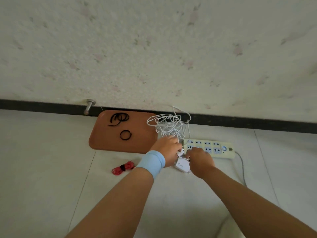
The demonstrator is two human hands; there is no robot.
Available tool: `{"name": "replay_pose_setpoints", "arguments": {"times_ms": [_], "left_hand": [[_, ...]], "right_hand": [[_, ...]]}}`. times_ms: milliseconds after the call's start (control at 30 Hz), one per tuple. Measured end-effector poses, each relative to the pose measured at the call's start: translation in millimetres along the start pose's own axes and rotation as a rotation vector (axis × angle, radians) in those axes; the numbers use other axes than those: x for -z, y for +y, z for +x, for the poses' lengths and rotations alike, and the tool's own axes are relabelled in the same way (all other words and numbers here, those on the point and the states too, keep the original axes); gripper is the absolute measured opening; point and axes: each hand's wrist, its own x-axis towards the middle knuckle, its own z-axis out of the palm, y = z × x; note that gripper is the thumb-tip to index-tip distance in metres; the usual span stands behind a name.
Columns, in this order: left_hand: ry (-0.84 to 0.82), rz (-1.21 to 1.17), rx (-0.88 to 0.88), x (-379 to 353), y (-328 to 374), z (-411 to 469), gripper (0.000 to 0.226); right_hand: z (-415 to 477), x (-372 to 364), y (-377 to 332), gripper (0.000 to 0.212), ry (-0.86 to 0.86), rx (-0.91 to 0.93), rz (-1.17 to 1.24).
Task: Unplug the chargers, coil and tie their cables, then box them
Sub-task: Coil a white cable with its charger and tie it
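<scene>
White charger (182, 166) beside power strip (229, 154), between grips: right grip (200, 160) curled round it, left grip (167, 148) pinching white cable (169, 124).

A light-blue wristband (151, 163) circles the left wrist.

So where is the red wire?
In the head view, the red wire lies bundled on the floor, just on the near side of the orange tray and left of the blue wristband.
</scene>
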Motion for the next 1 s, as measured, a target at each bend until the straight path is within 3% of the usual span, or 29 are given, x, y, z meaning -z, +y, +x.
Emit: {"name": "replay_pose_setpoints", "arguments": {"times_ms": [100,167,267,400,533,833,1000], "left_hand": [[-0.06,0.089,0.003,-10,7,17,0.044],[-0.073,0.112,0.059,-16,4,22,0.036],[-0.11,0.038,0.164,-17,-8,20,0.025],[-0.12,0.015,0.178,-10,-22,16,0.024],[-0.084,0.0,0.176,7,-19,11,0.022],[-0.151,0.054,0.297,80,5,-20,0.02],[-0.108,-0.063,0.403,142,17,-31,0.028]], "right_hand": [[9,-9,23,0.062,-0.114,0.044,-0.113],[15,-20,29,0.075,-0.14,0.093,-0.151],[24,-36,31,0.079,-0.109,0.128,-0.198],[25,-46,31,0.052,-0.082,0.089,-0.198],[19,-27,34,0.046,-0.128,0.069,-0.102],[-12,95,3,0.012,-0.107,0.009,0.15],[-45,171,-13,0.01,-0.025,0.047,0.378]]}}
